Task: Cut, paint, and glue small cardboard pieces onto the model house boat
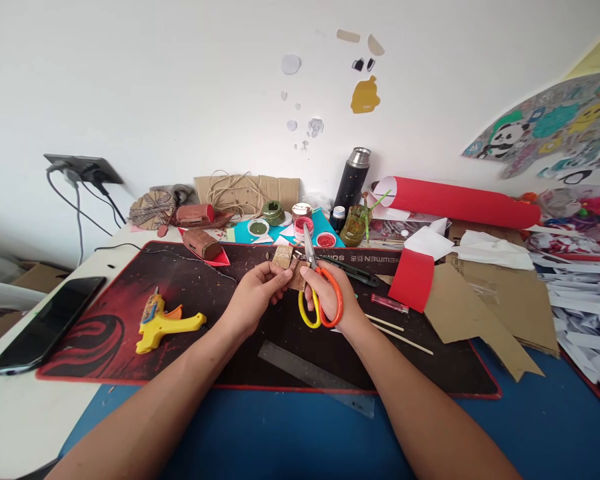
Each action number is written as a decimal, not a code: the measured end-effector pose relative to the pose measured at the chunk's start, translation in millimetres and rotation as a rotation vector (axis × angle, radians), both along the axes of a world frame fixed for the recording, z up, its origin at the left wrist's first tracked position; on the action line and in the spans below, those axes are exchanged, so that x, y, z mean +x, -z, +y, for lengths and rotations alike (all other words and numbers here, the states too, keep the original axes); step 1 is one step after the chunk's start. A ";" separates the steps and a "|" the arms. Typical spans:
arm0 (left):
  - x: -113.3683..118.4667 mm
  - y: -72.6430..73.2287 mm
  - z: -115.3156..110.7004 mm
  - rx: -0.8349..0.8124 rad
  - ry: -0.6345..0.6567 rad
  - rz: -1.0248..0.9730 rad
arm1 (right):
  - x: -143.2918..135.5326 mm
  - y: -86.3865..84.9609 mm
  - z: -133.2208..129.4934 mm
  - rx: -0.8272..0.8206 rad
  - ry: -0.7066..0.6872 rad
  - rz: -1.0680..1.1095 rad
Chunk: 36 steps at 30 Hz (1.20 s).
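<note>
Head view. Small cardboard piece (299,281), one, brown: held above the mat (450,375), toward the middle of its far edge, between both hands. Left hand (253,293): thumb and fingertips closed in a pinch on the piece. Right hand (349,297): fingers curled closed about scissors (310,250), blades pointed toward the mat's far edge, thumb set at the cardboard; whether the loops were threaded by fingers could not be told. Handling, as judged: cardboard very light, fairly stiff, not slippery, easily creased, best taken by its flat faces; scissors rigid, heavier, best gripped by the handles. Glue gun (155,325), yellow: laid near the mat's left edge. Ruler (305,369), transparent: laid across the near edge.
</note>
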State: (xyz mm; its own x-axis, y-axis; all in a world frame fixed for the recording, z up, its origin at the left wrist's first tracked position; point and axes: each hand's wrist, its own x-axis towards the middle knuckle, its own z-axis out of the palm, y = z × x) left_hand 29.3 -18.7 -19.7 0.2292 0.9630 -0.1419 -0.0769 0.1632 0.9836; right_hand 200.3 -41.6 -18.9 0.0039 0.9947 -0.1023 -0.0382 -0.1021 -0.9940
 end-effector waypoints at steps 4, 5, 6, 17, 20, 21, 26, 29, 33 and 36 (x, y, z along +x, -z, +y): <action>2.8 2.2 -1.2 -0.010 -0.009 -0.009 | -0.9 2.5 0.7 0.000 0.008 0.012; 3.5 2.7 -1.5 -0.024 -0.005 -0.019 | -1.0 2.8 0.8 0.001 0.010 0.016; 4.1 3.2 -1.7 -0.043 0.003 -0.032 | -1.0 2.9 0.9 0.000 0.011 0.021; -4.1 -3.4 3.3 -0.278 0.136 -0.152 | -0.6 -0.5 -0.2 -0.016 -0.002 0.034; -4.1 -3.4 2.9 -0.214 0.176 -0.150 | -0.3 -0.8 -0.2 -0.014 -0.009 0.028; -4.1 -3.1 2.7 -0.196 0.185 -0.154 | -0.3 -0.8 -0.2 -0.017 -0.012 0.027; -4.7 -1.7 2.0 -0.271 0.199 -0.228 | -0.3 -0.7 -0.3 -0.030 -0.016 0.041; -4.4 -1.9 1.1 -0.320 0.251 -0.251 | -0.4 -0.5 -0.5 -0.021 -0.025 0.041; -4.3 -3.0 1.0 -0.311 0.293 -0.221 | -0.8 -0.7 -0.8 -0.016 -0.024 0.039; -4.9 -4.8 1.8 -0.219 0.291 -0.140 | -0.8 -1.3 -0.5 -0.013 -0.029 0.043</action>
